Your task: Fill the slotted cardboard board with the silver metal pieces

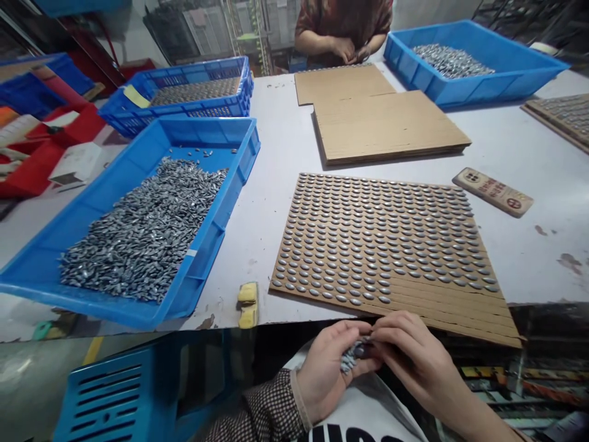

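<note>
My left hand (324,371) is cupped around a handful of small grey metal pieces (350,357), held low over my lap. Thumb and fingers of my right hand (411,356) are pinched together at the edge of that handful; what lies between the fingertips is hidden. Just beyond both hands, a cardboard sheet (442,301) overhangs the table's front edge. Rows of pointed oval metal pieces (354,236) cover most of it, and its bare strip is at the near right.
Left stands a blue tray (239,178) heaped with loose metal pieces. Behind the sheet are stacked cardboard (391,126), a second blue tray (483,86) and a blue crate (175,92). A printed plate (493,191) and yellow blocks (248,304) flank the sheet. A person (343,31) works opposite.
</note>
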{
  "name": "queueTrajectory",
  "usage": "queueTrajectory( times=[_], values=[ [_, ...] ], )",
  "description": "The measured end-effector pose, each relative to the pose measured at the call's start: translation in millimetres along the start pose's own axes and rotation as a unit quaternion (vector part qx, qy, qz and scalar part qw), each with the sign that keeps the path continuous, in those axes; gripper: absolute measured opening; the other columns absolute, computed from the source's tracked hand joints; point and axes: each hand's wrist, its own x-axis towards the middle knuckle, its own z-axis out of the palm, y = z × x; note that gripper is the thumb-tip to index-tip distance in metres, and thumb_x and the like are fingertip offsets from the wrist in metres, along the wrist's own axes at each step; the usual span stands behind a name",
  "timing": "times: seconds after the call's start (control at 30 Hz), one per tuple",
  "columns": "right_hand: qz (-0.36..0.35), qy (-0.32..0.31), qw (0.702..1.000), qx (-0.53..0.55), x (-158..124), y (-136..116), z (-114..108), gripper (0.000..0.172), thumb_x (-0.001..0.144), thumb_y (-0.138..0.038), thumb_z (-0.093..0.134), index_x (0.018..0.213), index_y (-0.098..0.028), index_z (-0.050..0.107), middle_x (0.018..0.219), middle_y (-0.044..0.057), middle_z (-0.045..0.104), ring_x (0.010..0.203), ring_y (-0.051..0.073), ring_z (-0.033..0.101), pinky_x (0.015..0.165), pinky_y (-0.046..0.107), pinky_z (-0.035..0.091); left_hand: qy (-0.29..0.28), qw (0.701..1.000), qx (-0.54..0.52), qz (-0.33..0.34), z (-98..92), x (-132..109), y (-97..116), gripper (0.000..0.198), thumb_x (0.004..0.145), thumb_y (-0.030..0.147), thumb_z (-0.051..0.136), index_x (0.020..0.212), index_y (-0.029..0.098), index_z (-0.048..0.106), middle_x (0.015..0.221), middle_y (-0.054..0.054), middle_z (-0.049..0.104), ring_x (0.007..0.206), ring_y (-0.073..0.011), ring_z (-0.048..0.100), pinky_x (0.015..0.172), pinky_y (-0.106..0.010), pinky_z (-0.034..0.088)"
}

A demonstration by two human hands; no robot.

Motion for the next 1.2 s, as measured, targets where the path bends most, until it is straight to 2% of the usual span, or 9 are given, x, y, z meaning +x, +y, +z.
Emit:
queueTrajectory(
  times=[0.13, 0.23, 0.33, 0.4, 0.47, 0.53, 0.6, 0.9, 1.2],
  values=[
    [0.004, -0.001, 0.999, 0.034, -2.0, -0.7, 2.8, 0.02, 0.091, -0.009, 0.048, 0.102, -0.021, 0.059, 0.091, 0.007, 0.062, 0.086, 0.02, 0.059, 0.074, 0.034, 0.05, 0.019, 0.998, 0.059, 0.02, -3.2, 3.2, -6.1, 0.023, 0.076, 0.03, 0.071, 0.084, 0.014, 0.058, 0.071, -0.002, 0.06, 0.057, -0.0094, 0.054, 0.054, -0.022, 0.042],
    [0.031, -0.008, 0.997, 0.069, 0.2, -5.6, 2.2, 0.021, 0.092, -0.011, 0.046, 0.104, -0.021, 0.06, 0.09, 0.008, 0.064, 0.085, 0.019, 0.061, 0.071, 0.032, 0.052, 0.034, 0.996, 0.073, 0.044, -1.7, 6.9, -7.5, 0.022, 0.074, 0.028, 0.072, 0.081, 0.015, 0.056, 0.062, 0.001, 0.055, 0.053, -0.0081, 0.05, 0.05, -0.02, 0.038],
    [0.045, 0.017, 0.997, 0.063, 3.1, -5.4, -0.7, 0.019, 0.092, -0.012, 0.048, 0.102, -0.021, 0.062, 0.088, 0.007, 0.065, 0.082, 0.018, 0.063, 0.068, 0.029, 0.054, 0.037, 0.996, 0.07, 0.047, 0.5, 8.0, -6.1, 0.022, 0.072, 0.025, 0.072, 0.085, 0.014, 0.058, 0.068, 0.0, 0.058, 0.057, -0.0092, 0.054, 0.051, -0.02, 0.039],
    [0.035, 0.055, 0.998, 0.023, 4.9, 0.1, -1.6, 0.02, 0.091, -0.012, 0.05, 0.103, -0.021, 0.063, 0.089, 0.007, 0.066, 0.083, 0.019, 0.064, 0.07, 0.03, 0.054, 0.04, 0.997, 0.05, 0.037, 0.3, 6.5, -5.1, 0.022, 0.075, 0.024, 0.069, 0.091, 0.013, 0.06, 0.082, -0.005, 0.063, 0.065, -0.0119, 0.06, 0.055, -0.022, 0.043],
    [0.016, 0.091, 0.995, -0.026, 6.8, 8.5, -0.1, 0.023, 0.09, -0.01, 0.052, 0.107, -0.021, 0.063, 0.092, 0.007, 0.067, 0.085, 0.019, 0.063, 0.074, 0.033, 0.053, 0.05, 0.998, 0.014, 0.021, -1.4, 3.9, -5.3, 0.025, 0.077, 0.02, 0.062, 0.1, 0.011, 0.061, 0.098, -0.011, 0.065, 0.08, -0.0177, 0.066, 0.067, -0.027, 0.05],
    [-0.006, 0.101, 0.992, -0.068, 9.1, 16.5, 3.4, 0.028, 0.089, -0.007, 0.053, 0.11, -0.021, 0.063, 0.094, 0.007, 0.067, 0.088, 0.02, 0.062, 0.078, 0.035, 0.052, 0.058, 0.998, -0.016, -0.004, -3.9, 1.4, -6.6, 0.03, 0.077, 0.014, 0.057, 0.106, 0.009, 0.06, 0.108, -0.016, 0.065, 0.094, -0.0234, 0.067, 0.083, -0.034, 0.051],
    [-0.021, 0.089, 0.99, -0.103, 11.6, 21.8, 7.1, 0.03, 0.089, -0.005, 0.053, 0.113, -0.02, 0.063, 0.096, 0.008, 0.067, 0.091, 0.02, 0.06, 0.08, 0.037, 0.052, 0.062, 0.997, -0.022, -0.029, -5.8, -0.1, -8.3, 0.033, 0.074, 0.009, 0.057, 0.107, 0.007, 0.06, 0.11, -0.019, 0.065, 0.099, -0.0256, 0.067, 0.09, -0.037, 0.048],
    [-0.022, 0.07, 0.984, -0.163, 18.2, 20.3, 5.6, 0.028, 0.09, -0.007, 0.048, 0.109, -0.019, 0.065, 0.093, 0.009, 0.066, 0.086, 0.019, 0.06, 0.071, 0.033, 0.053, 0.062, 0.998, -0.001, -0.033, -8.1, 0.5, -10.0, 0.032, 0.073, 0.018, 0.074, 0.101, 0.01, 0.06, 0.104, -0.017, 0.069, 0.09, -0.0212, 0.07, 0.088, -0.034, 0.05],
    [-0.022, 0.054, 0.984, -0.166, 14.7, 24.7, 6.0, 0.029, 0.091, -0.01, 0.047, 0.112, -0.02, 0.064, 0.095, 0.009, 0.066, 0.089, 0.021, 0.061, 0.076, 0.036, 0.054, 0.037, 0.999, -0.013, -0.004, -1.6, -4.2, -0.8, 0.038, 0.069, 0.011, 0.075, 0.105, 0.011, 0.064, 0.11, -0.017, 0.067, 0.102, -0.0256, 0.066, 0.098, -0.04, 0.045]
  ],
)
